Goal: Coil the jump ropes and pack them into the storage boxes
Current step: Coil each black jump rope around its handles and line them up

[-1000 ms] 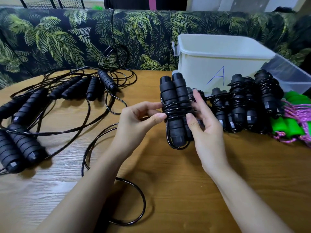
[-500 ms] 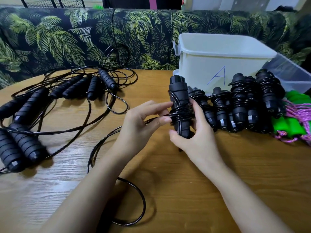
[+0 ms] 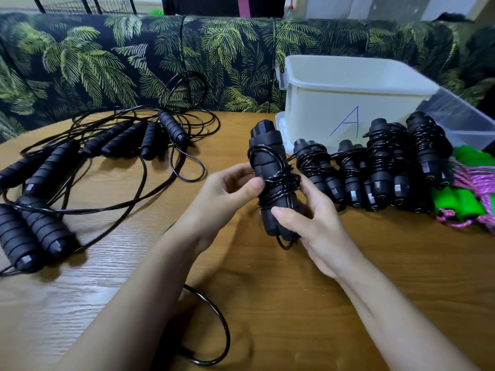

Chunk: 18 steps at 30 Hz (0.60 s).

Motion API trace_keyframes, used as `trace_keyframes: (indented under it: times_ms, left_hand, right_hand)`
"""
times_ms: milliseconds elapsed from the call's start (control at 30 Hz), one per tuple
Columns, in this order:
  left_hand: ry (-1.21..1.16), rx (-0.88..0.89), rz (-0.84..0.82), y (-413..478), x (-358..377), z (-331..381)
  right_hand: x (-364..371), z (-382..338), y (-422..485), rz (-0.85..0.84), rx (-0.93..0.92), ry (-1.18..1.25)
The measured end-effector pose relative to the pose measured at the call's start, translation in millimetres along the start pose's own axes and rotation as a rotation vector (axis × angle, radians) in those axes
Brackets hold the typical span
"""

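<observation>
My right hand (image 3: pixel 308 226) grips the lower end of a pair of black jump rope handles (image 3: pixel 267 162), held upright above the table with black cord wound round their middle. My left hand (image 3: pixel 225 194) pinches that cord against the handles with thumb and fingers. The loose rest of the cord (image 3: pixel 214 330) trails down under my left forearm in a loop on the table. Several coiled black ropes (image 3: pixel 380 167) lie in a row to the right. A white box marked "A" (image 3: pixel 348 103) stands behind them.
Several uncoiled black ropes (image 3: pixel 53 170) lie tangled on the left of the wooden table (image 3: pixel 348 290). A green-handled rope with pink cord (image 3: pixel 466 194) lies at the right edge, a clear box (image 3: pixel 463 121) behind it. A leaf-patterned sofa (image 3: pixel 134 62) runs along the far side.
The handle bundle has turned and tilted in my hands. More cord is wound round it, and the loose loop on the table has shortened. My left thumb now presses the cord.
</observation>
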<state>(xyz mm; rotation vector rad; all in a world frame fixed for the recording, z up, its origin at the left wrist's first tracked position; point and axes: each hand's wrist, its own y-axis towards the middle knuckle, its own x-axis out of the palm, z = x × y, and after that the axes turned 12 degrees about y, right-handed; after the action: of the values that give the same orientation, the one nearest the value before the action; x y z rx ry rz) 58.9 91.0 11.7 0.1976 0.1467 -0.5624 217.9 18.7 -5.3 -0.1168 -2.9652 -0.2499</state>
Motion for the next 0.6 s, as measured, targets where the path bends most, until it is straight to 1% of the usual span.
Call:
trace_keyframes:
  times_ms: [100, 200, 333, 433, 533, 600]
  left_hand:
    - [-0.016, 0.021, 0.044, 0, 2, -1]
    - [0.014, -0.005, 0.176, 2, 5, -4]
    - [0.076, -0.028, 0.332, 2, 9, -5]
    - [0.110, -0.065, 0.375, 2, 10, -6]
    - [0.135, -0.109, 0.412, 3, 13, -10]
    - [0.143, -0.131, 0.431, 4, 15, -10]
  right_hand:
    - [1, -1, 1, 0.041, -0.081, -0.103]
    - [6, 0, 0, 0.089, -0.180, -0.259]
    - [16, 8, -4, 0.112, -0.294, -0.472]
    - [18, 14, -6, 0.125, -0.331, -0.622]
    - [18, 14, -6, 0.175, -0.367, -0.795]
    - [19, 12, -6, 0.205, -0.391, -0.833]
